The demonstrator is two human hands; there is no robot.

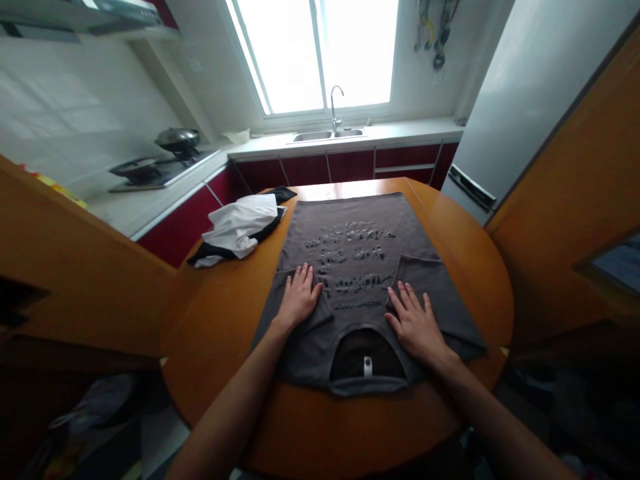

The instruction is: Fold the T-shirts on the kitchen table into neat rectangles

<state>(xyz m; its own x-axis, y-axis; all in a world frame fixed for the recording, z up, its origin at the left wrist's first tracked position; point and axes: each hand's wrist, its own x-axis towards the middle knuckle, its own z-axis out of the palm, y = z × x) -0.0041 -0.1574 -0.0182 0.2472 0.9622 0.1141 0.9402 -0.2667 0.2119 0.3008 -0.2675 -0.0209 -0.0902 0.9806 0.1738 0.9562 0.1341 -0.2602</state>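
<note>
Gray shirt (360, 213) flat on round wooden table (215, 313), collar toward the person, sleeves folded in. Left hand (300, 297) palm-down on one sleeve, fingers slightly apart; right hand (415, 323) on the other, fingers spread wider. White-and-black cloth (243, 223) crumpled just beside shirt, person's left. Beyond: counter (415, 128) with sink (313, 136) under bright window (357, 53); stove (167, 175) with pans at left, fridge (530, 87) at right
</note>
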